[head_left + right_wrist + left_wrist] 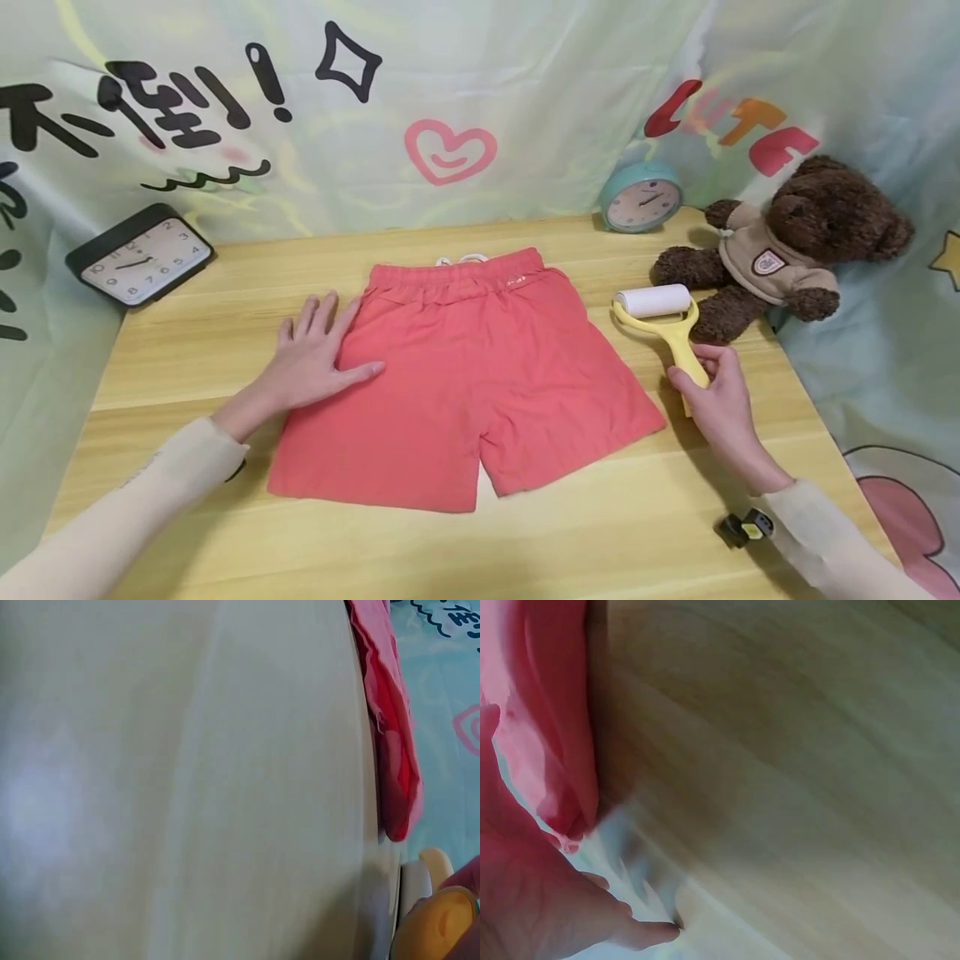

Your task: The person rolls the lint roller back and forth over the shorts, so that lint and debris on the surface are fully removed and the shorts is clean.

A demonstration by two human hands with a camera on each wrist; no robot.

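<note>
A pair of red shorts (435, 383) lies spread on the wooden table, waistband away from me, with white drawstring loops (472, 259) at its top edge. My left hand (311, 358) has its fingers spread at the left side of the shorts, thumb over the cloth; the left wrist view shows this hand (540, 900) beside the red fabric (547, 712). To the right of the shorts, my right hand (720, 400) grips the yellow handle of a lint roller (678, 337), its white roll pointing away from me. In the right wrist view, the handle's end (435, 930) shows at the lower corner.
A black-framed clock (142, 254) stands at the back left. At the back right are a teal round clock (641, 197) and a brown teddy bear (780, 242) in a beige shirt, close by the lint roller. A printed cloth backdrop (540, 125) hangs behind the wooden table (187, 350).
</note>
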